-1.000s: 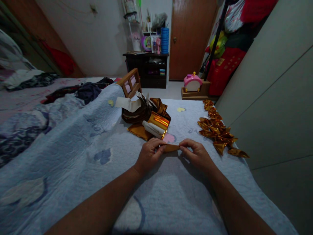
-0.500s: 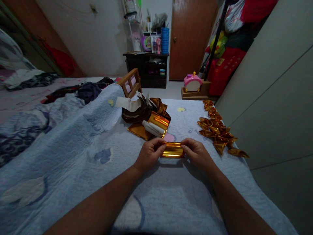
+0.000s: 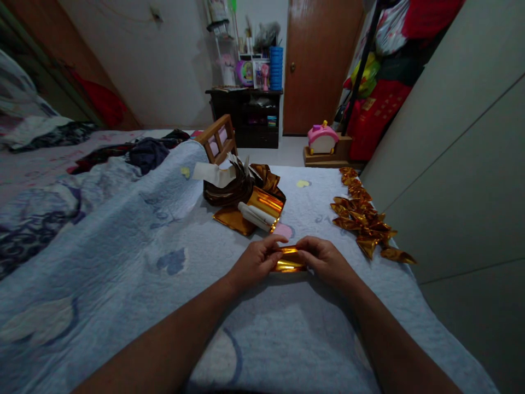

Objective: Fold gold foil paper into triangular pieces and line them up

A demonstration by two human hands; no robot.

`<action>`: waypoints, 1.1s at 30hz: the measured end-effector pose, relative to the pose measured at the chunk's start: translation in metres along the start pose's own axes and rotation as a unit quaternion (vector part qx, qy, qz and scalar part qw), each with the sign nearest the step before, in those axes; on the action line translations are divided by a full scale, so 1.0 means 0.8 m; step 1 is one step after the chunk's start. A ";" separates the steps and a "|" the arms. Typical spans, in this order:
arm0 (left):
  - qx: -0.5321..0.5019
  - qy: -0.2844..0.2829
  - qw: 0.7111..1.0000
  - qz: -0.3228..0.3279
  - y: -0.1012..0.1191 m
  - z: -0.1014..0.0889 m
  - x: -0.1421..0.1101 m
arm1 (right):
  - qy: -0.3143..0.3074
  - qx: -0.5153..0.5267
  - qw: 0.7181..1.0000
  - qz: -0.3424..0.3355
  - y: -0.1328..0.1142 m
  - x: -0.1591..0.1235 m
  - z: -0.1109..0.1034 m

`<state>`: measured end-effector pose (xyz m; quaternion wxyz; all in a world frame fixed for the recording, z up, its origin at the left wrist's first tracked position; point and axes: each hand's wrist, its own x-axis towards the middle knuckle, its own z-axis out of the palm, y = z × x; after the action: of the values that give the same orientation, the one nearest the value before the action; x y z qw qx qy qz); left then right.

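A shiny sheet of gold foil paper, rolled or folded into a short flat band, is held between my two hands just above the bed. My left hand pinches its left end between thumb and fingers, the index finger slightly raised. On the right end, my right hand is closed with thumb and fingers. Beyond them lies a stack of gold foil paper sheets, some curled with white backs showing. Folded gold foil pieces lie in a row along the right side of the bed.
A pale blue quilted bedspread covers the bed. White cabinet doors stand close along its right edge. Crumpled clothes lie to the left. Past the foot are a wooden bed rail, a dark shelf unit and a pink toy.
Both hands have moved slightly nearer to me and closer together along the foil paper. My left index finger has lifted, and less of the foil shows between the hands.
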<state>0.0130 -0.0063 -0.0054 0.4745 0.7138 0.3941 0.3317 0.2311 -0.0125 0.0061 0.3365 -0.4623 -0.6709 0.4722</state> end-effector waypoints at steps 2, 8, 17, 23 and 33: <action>-0.014 0.000 1.000 -0.003 -0.004 0.001 -0.001 | 0.001 0.004 1.000 -0.001 0.002 0.000 0.000; -0.015 0.026 1.000 0.001 -0.006 0.000 -0.001 | 0.014 0.057 0.998 0.013 0.005 0.000 0.001; 0.085 -0.044 0.995 0.043 -0.006 -0.004 0.002 | 0.007 0.059 0.998 0.021 0.008 0.002 0.001; 0.063 -0.091 0.991 0.070 -0.005 -0.006 0.004 | -0.003 0.072 0.997 0.024 0.009 0.002 0.004; 0.030 -0.076 0.996 0.024 0.000 -0.006 0.001 | 0.163 -0.025 0.985 -0.042 0.001 0.001 -0.004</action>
<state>0.0092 -0.0033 -0.0039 0.4729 0.7603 0.3494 0.2760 0.2337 -0.0109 0.0061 0.4493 -0.5125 -0.6375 0.3594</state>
